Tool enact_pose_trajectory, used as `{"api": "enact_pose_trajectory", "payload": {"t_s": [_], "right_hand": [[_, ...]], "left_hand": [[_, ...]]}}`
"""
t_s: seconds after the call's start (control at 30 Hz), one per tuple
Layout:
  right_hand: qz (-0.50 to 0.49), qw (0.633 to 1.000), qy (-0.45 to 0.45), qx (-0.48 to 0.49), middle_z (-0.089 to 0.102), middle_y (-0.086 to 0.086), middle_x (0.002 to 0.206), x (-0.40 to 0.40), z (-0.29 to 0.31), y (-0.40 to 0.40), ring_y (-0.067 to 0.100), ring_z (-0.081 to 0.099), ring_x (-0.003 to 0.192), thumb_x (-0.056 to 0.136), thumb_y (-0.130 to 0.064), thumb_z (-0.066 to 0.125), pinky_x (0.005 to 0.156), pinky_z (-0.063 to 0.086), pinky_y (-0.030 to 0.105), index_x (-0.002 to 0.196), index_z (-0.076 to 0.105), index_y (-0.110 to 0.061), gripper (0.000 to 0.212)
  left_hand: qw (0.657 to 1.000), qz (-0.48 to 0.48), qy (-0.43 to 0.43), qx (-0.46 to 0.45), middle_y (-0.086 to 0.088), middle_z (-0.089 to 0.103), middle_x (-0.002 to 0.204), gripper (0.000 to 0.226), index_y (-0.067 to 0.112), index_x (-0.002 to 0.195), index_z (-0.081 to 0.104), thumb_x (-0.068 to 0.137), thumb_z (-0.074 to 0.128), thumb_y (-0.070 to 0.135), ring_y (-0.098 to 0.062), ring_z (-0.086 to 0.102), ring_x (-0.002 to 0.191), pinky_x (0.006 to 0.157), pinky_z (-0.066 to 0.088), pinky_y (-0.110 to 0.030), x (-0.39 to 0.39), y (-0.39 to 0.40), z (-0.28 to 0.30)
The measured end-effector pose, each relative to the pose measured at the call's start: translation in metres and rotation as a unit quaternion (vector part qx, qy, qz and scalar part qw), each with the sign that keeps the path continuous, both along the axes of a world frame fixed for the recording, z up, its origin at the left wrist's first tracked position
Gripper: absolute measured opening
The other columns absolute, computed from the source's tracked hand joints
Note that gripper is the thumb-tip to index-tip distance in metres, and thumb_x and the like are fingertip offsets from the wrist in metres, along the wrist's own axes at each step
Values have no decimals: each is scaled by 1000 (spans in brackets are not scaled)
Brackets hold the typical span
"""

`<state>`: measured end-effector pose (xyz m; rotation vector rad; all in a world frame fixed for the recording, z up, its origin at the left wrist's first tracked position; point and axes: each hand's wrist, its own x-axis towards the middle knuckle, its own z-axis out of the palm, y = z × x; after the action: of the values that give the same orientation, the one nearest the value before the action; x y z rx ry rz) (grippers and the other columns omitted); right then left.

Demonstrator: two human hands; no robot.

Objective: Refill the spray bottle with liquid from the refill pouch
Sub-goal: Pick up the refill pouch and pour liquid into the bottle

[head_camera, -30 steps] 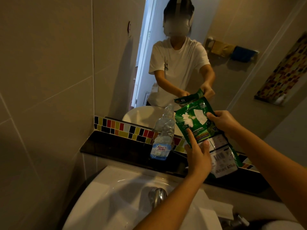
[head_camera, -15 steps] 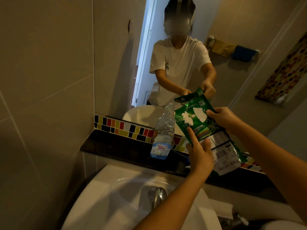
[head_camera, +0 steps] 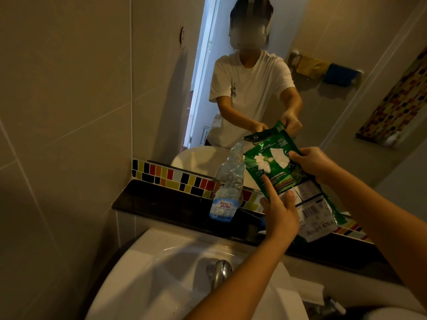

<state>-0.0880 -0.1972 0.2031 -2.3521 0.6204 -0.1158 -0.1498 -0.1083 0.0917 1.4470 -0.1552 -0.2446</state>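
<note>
A clear plastic bottle (head_camera: 227,188) with a blue label stands upright on the black ledge (head_camera: 161,204) behind the sink, without its spray head. A green refill pouch (head_camera: 275,172) is tilted toward it, its upper corner right by the bottle's open neck. My left hand (head_camera: 278,211) holds the pouch from below, the index finger straight up along its front and the thumb on the white label. My right hand (head_camera: 312,161) grips the pouch's upper right edge. I cannot tell whether liquid is flowing.
A white sink (head_camera: 175,273) with a chrome tap (head_camera: 218,271) lies below the ledge. A strip of coloured tiles (head_camera: 175,176) runs under the mirror (head_camera: 300,65), which reflects a person in a white shirt. The tiled wall (head_camera: 64,112) stands close on the left.
The pouch has tipped a little further toward the bottle's neck. Both hands keep their hold, and the bottle has not moved.
</note>
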Motion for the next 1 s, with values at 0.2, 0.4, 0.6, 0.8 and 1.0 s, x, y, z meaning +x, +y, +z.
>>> {"api": "enact_pose_trajectory", "payload": {"t_s": [0.2, 0.4, 0.6, 0.8, 1.0], "right_hand": [[-2, 1000, 3, -4, 66, 11, 83, 1, 3, 0, 26, 63, 74, 96, -34, 53, 81, 53, 43, 80, 61, -16, 26], [-9, 1000, 10, -5, 67, 12, 85, 2, 6, 0, 26, 64, 74, 96, -34, 55, 79, 53, 41, 82, 63, -14, 25], [-8, 1000, 18, -6, 66, 13, 86, 3, 10, -1, 27, 63, 78, 96, -33, 54, 83, 52, 43, 85, 62, -13, 24], [-10, 1000, 24, -10, 66, 12, 87, 3, 15, -1, 27, 65, 82, 96, -34, 54, 83, 53, 42, 88, 62, -14, 23], [-11, 999, 26, -16, 65, 10, 85, 4, 19, -2, 26, 63, 79, 96, -33, 54, 79, 52, 40, 84, 61, -15, 23]], "left_hand": [[1000, -6, 7, -2, -15, 33, 148, 90, 55, 142, -16, 64, 20, 80, -32, 52, 125, 95, 51, -46, 1, 0, 1], [1000, -16, 17, -3, -16, 34, 145, 98, 53, 143, -17, 56, 18, 83, -33, 53, 123, 95, 52, -48, 0, -1, 6], [1000, -23, 18, 2, -18, 34, 144, 90, 47, 148, -15, 70, 20, 75, -34, 53, 122, 96, 50, -47, -1, 0, 9], [1000, -27, 12, 2, -18, 33, 145, 88, 45, 149, -15, 73, 24, 67, -35, 54, 121, 96, 50, -46, -3, 1, 14], [1000, -28, 11, 7, -16, 32, 147, 103, 47, 148, -16, 56, 14, 82, -36, 53, 121, 93, 51, -47, -4, 1, 19]]}}
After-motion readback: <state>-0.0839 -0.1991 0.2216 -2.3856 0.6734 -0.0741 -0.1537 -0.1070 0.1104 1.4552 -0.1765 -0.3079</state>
